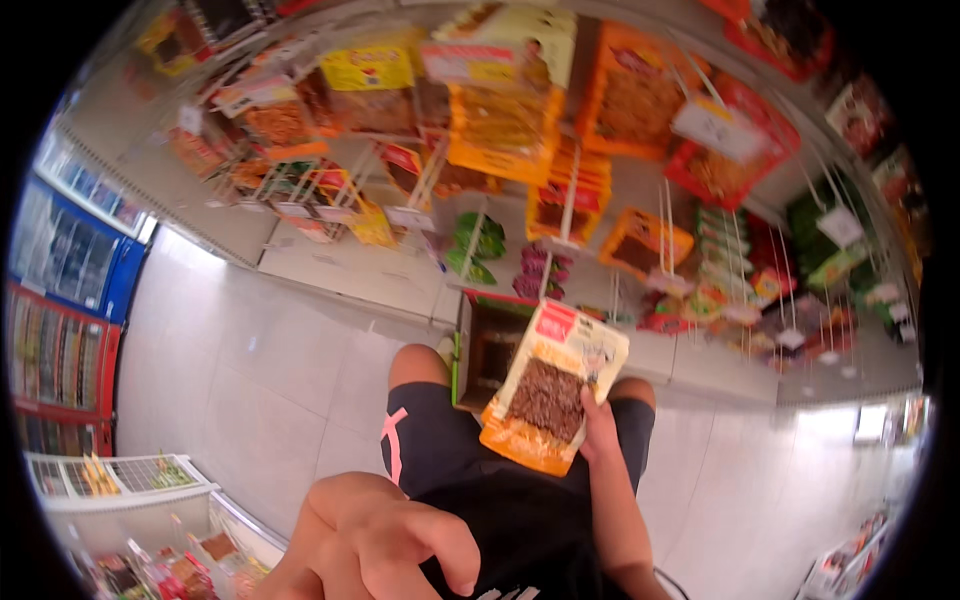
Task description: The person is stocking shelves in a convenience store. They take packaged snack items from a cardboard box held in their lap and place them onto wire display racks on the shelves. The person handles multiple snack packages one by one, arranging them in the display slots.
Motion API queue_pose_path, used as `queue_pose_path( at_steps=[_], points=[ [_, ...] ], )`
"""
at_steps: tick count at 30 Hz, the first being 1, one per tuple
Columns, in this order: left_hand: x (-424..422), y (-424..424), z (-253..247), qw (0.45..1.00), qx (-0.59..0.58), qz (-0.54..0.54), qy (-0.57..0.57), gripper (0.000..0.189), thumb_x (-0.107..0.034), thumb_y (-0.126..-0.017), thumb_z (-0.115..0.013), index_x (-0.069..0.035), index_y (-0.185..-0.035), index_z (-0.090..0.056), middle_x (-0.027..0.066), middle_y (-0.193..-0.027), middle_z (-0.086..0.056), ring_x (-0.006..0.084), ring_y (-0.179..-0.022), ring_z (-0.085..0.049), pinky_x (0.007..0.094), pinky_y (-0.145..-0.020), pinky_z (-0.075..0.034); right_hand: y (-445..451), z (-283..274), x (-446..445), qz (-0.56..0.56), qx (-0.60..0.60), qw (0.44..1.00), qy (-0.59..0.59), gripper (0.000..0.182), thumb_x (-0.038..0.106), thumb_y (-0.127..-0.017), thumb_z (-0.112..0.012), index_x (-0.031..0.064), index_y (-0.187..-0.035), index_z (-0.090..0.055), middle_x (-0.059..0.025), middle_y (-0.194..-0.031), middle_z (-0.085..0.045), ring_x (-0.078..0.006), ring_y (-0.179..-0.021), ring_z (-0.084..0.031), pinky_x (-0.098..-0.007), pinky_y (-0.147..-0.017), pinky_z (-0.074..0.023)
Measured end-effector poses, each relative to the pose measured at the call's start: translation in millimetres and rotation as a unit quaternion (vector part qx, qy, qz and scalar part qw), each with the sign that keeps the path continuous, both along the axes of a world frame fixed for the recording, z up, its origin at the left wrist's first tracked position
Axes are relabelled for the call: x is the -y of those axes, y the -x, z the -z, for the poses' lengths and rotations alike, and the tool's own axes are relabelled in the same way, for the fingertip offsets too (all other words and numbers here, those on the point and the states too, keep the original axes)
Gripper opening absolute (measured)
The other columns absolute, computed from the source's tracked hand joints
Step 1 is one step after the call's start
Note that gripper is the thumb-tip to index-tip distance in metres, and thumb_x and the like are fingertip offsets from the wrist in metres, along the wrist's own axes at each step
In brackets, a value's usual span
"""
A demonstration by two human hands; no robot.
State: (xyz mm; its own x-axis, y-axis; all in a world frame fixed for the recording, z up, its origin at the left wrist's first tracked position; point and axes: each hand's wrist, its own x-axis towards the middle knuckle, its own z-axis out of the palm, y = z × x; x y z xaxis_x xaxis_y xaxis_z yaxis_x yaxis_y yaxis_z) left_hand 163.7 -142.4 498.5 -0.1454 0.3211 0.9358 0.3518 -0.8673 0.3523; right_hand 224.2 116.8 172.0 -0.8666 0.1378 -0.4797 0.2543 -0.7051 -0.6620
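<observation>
My right hand grips the right edge of a snack pouch, thumb over its front. The pouch is cream at the top and orange at the bottom, with a brown, meat-like food showing in the middle. It tilts above my lap, partly in front of an open cardboard box between my knees. Close to the camera, at the lower left, is my left hand, back upward and fingers bent. Whatever might be under its fingers is hidden, and it is apart from the pouch.
Ahead, a store rack holds hanging snack packets on metal hooks with price tags. Green packets hang low near the box. Drinks coolers stand at left, above a display bin. Tiled floor surrounds me.
</observation>
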Motion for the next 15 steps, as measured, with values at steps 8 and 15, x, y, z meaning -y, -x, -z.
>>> queue_pose_path(
  at_steps=[8,15],
  points=[
    [-22,-33,22,0.986,0.157,0.048,-0.021,0.021,-0.035,-0.100,-0.052,-0.014,-0.101,-0.046,-0.0061,-0.102,-0.066,0.0173,-0.088,-0.056,0.0395,-0.077,-0.042,5,-59,15,-0.022,-0.020,0.999,-0.042,0.036,0.018,-0.098,-0.059,0.0007,-0.129,-0.053,-0.0052,-0.119,-0.062,-0.0138,-0.108,-0.059,-0.0314,-0.095,-0.0463],
    [-25,-24,39,0.989,0.140,-0.009,-0.051,0.018,-0.030,-0.098,-0.053,-0.014,-0.096,-0.045,-0.0014,-0.102,-0.065,0.0172,-0.085,-0.055,0.0381,-0.074,-0.043,3,-89,19,-0.017,-0.059,0.997,-0.039,0.039,0.019,-0.099,-0.058,0.0003,-0.132,-0.051,-0.0065,-0.124,-0.060,-0.0155,-0.113,-0.057,-0.0324,-0.098,-0.0452]
  ],
)
